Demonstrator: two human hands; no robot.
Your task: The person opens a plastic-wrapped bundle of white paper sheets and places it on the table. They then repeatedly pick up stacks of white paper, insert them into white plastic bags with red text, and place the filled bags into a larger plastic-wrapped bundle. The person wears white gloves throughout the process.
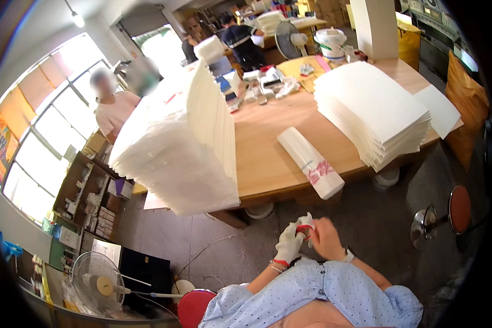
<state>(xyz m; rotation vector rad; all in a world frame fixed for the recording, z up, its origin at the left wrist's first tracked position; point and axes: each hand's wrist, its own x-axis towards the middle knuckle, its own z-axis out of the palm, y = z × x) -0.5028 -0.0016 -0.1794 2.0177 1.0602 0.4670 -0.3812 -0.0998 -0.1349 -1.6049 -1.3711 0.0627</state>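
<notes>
One red-lettered package (310,162) near white gloves (288,244)

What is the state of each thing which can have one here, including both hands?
Left hand: wearing a white glove
Right hand: bare, fingers curled; grip on the red-edged white glove unclear
Tall left stack of white sheets: standing
Lower right stack of white sheets: lying flat, edges uneven
Long white package with red print: lying on the brown wooden table
White ceiling bulb: lit
White-caged fan: upright, spinning unclear
</notes>
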